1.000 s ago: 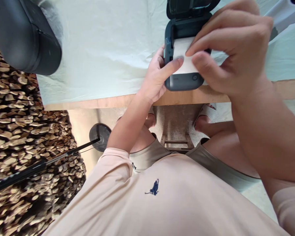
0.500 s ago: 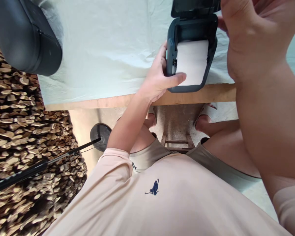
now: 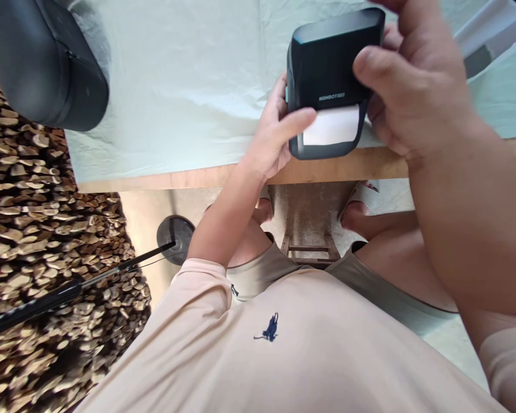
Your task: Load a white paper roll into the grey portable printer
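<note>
A dark label printer (image 3: pixel 327 63) marked NIIMBOT is held up over the table's front edge. Its lid lies folded down across the upper part of the body, and white label paper (image 3: pixel 333 126) shows below the lid. My left hand (image 3: pixel 279 129) grips the printer's left side, thumb over the front by the paper and fingers behind. At the right side, my right hand (image 3: pixel 413 80) presses its thumb on the lid's face, its other fingers partly hidden around the edge. Whether the lid is latched I cannot tell.
A black case (image 3: pixel 47 63) stands on the covered table (image 3: pixel 176 86) at the left. At the upper right lies a white and grey object (image 3: pixel 490 37), partly out of view. Below are a pole with a round black base (image 3: pixel 172 229), a wooden stool (image 3: pixel 309 249) and stacked firewood (image 3: pixel 47 241).
The printer's lid has swung down from raised to lying over the paper. My right hand has come lower and left with it, uncovering the white and grey object. My left hand holds still.
</note>
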A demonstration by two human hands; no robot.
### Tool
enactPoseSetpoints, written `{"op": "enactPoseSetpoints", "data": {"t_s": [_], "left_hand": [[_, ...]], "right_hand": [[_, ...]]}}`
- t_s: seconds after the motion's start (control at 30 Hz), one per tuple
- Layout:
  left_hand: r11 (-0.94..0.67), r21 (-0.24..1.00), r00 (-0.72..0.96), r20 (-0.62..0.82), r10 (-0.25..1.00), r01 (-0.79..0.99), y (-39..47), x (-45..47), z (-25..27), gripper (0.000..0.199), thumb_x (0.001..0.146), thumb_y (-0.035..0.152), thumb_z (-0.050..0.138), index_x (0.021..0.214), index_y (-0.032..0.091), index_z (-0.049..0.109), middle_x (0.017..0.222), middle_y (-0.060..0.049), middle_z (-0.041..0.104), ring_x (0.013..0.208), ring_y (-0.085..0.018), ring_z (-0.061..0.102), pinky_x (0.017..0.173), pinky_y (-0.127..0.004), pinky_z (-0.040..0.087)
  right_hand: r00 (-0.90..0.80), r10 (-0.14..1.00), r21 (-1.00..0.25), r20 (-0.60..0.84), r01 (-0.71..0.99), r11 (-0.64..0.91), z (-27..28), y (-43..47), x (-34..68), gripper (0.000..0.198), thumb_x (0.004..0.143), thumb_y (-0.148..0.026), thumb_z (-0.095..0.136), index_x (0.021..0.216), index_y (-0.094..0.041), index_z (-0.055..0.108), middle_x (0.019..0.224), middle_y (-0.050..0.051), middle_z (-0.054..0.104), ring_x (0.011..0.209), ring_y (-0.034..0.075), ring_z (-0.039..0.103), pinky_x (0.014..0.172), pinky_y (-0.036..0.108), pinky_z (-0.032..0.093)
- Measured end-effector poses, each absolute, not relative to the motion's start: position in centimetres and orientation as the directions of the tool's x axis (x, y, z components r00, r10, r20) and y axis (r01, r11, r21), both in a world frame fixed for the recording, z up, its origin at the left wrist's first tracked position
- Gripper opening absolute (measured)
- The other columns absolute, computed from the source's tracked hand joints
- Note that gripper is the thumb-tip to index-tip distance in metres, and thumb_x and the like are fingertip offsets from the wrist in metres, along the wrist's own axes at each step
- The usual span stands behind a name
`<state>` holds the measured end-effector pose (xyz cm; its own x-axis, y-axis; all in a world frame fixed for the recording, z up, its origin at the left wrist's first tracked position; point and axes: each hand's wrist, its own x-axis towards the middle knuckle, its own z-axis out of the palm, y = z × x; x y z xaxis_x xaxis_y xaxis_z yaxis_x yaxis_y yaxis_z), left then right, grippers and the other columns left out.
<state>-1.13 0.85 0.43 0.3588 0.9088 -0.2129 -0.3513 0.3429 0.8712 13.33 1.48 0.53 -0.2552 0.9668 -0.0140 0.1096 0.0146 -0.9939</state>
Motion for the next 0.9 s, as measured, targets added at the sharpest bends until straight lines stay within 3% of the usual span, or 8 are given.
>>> {"op": "enactPoseSetpoints", "data": {"t_s": [0.1, 0.23, 0.4, 0.6, 0.73, 0.9], "left_hand": [[0.338, 0.829, 0.375, -0.17, 0.911, -0.445, 0.8, -1.2, 0.5, 0.038, 0.076, 0.023, 0.036, 0.114, 0.023, 0.035, 0.097, 0.003, 0.055, 0.122, -0.016, 0.028, 0.097, -0.035, 0.032], [0.405, 0.821, 0.328, -0.283, 0.901, -0.403, 0.6, -1.2, 0.6, 0.03, 0.069, 0.034, 0.048, 0.099, 0.03, 0.047, 0.096, 0.005, 0.058, 0.122, -0.013, 0.026, 0.103, -0.022, 0.028], [0.464, 0.798, 0.341, -0.343, 0.875, -0.385, 0.9, -1.6, 0.0, 0.036, 0.065, 0.042, 0.05, 0.095, 0.022, 0.049, 0.088, 0.002, 0.058, 0.124, -0.016, 0.022, 0.101, -0.027, 0.03], [0.5, 0.749, 0.267, -0.423, 0.866, -0.435, 2.1, -2.4, -1.6, 0.026, 0.064, 0.04, 0.047, 0.082, 0.021, 0.051, 0.079, -0.001, 0.057, 0.124, -0.019, 0.021, 0.099, -0.033, 0.033], [0.418, 0.785, 0.312, -0.298, 0.902, -0.457, 2.1, -2.1, -1.5, 0.017, 0.068, 0.034, 0.042, 0.073, 0.019, 0.048, 0.08, 0.001, 0.055, 0.122, -0.018, 0.024, 0.099, -0.034, 0.034], [0.375, 0.823, 0.405, -0.197, 0.893, -0.426, 1.8, -2.0, -0.5, 0.016, 0.072, 0.027, 0.036, 0.08, 0.021, 0.049, 0.081, 0.003, 0.055, 0.116, -0.015, 0.034, 0.096, -0.032, 0.038]], "right_hand": [[-0.309, 0.951, -0.995, -0.033, 0.095, -0.004, 0.7, 1.2, 12.9, 0.063, 0.064, -0.047, 0.045, 0.117, -0.028, 0.016, 0.104, -0.001, 0.034, 0.079, -0.013, 0.033, 0.065, -0.002, 0.036], [-0.324, 0.945, -0.995, -0.033, 0.098, 0.0, 0.8, 1.0, 12.7, 0.064, 0.062, -0.046, 0.048, 0.116, -0.03, 0.018, 0.106, -0.001, 0.033, 0.08, -0.013, 0.032, 0.063, -0.003, 0.034], [-0.259, 0.965, -0.982, -0.036, 0.188, 0.014, 0.6, 1.0, 12.9, 0.062, 0.064, -0.048, 0.043, 0.117, -0.031, 0.017, 0.112, -0.001, 0.031, 0.081, -0.013, 0.034, 0.063, -0.004, 0.036], [-0.146, 0.989, -0.914, 0.016, 0.4, 0.074, 1.1, 1.4, 14.1, 0.067, 0.06, -0.042, 0.05, 0.12, -0.033, 0.023, 0.121, -0.005, 0.022, 0.113, -0.005, 0.031, 0.066, -0.012, 0.033], [-0.252, 0.967, -0.897, -0.035, 0.434, 0.081, 1.4, 1.4, 14.4, 0.068, 0.058, -0.037, 0.053, 0.119, -0.036, 0.023, 0.118, -0.006, 0.027, 0.1, -0.01, 0.036, 0.064, -0.013, 0.033], [-0.26, 0.965, -0.894, -0.039, 0.441, 0.083, 1.2, 1.3, 14.2, 0.065, 0.059, -0.038, 0.052, 0.118, -0.035, 0.025, 0.115, -0.004, 0.029, 0.087, -0.014, 0.033, 0.063, -0.014, 0.034]]}}
